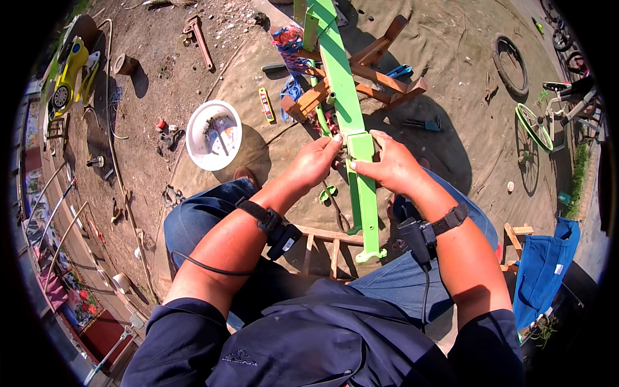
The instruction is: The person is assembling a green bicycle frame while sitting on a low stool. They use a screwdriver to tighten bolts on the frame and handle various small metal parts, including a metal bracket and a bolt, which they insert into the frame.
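Note:
A long light-green metal frame [342,77] stretches away from my lap, with a raised block-like joint [360,146] between my hands. My right hand [393,166] grips the joint from the right, its thumb on the near face and its fingers round the far side. On the left side, my left hand [313,162] is closed in a pinch close against the joint. What sits between its fingertips is too small to make out. Under the frame's far part stands a wooden stool-like support [380,90] with crossed legs. The frame's near end, with a small flared foot, lies between my knees.
A white basin [214,135] holding dark bits stands at the left. Near it lie a yellow spirit level [266,105] and a red pipe wrench [200,42]. To the right are a loose tyre [510,66], a bicycle [548,122] and blue cloth [547,274] over a wooden frame.

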`<control>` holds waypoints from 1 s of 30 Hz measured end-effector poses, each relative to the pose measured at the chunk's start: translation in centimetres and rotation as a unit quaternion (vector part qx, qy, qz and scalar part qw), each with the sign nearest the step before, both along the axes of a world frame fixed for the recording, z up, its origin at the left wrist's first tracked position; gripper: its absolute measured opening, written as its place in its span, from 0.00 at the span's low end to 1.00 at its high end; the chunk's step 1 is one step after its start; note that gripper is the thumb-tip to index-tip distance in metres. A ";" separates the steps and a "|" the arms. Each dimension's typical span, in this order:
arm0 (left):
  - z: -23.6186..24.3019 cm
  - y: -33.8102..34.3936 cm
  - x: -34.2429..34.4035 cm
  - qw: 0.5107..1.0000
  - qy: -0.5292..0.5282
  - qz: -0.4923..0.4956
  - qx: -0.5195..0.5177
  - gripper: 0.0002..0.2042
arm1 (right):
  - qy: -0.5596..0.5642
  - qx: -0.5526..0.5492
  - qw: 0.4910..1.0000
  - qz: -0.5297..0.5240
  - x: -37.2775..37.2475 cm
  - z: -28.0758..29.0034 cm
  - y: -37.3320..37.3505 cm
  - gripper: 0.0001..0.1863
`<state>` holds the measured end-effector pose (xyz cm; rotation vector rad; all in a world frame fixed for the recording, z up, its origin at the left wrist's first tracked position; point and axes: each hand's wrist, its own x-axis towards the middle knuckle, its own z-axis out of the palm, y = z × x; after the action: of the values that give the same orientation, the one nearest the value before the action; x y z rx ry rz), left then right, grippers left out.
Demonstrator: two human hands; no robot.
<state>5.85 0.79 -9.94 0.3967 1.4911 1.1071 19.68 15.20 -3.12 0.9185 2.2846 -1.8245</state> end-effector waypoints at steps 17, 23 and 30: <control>0.1 -0.1 0.1 0.993 0.119 -0.013 -0.007 0.13 | -0.026 -0.062 0.997 0.026 -0.5 1.0 0.4 0.44; 1.5 0.1 -0.2 0.997 0.072 -0.020 -0.026 0.13 | -0.061 -0.001 0.997 0.043 -0.2 0.5 0.6 0.49; 0.3 0.1 -0.2 0.996 0.080 -0.033 -0.016 0.13 | -0.053 -0.024 0.998 0.038 -0.2 0.6 0.6 0.48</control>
<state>5.69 0.90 -9.61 0.5184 1.6219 1.0168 19.44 15.83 -2.48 0.8863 2.1729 -1.7470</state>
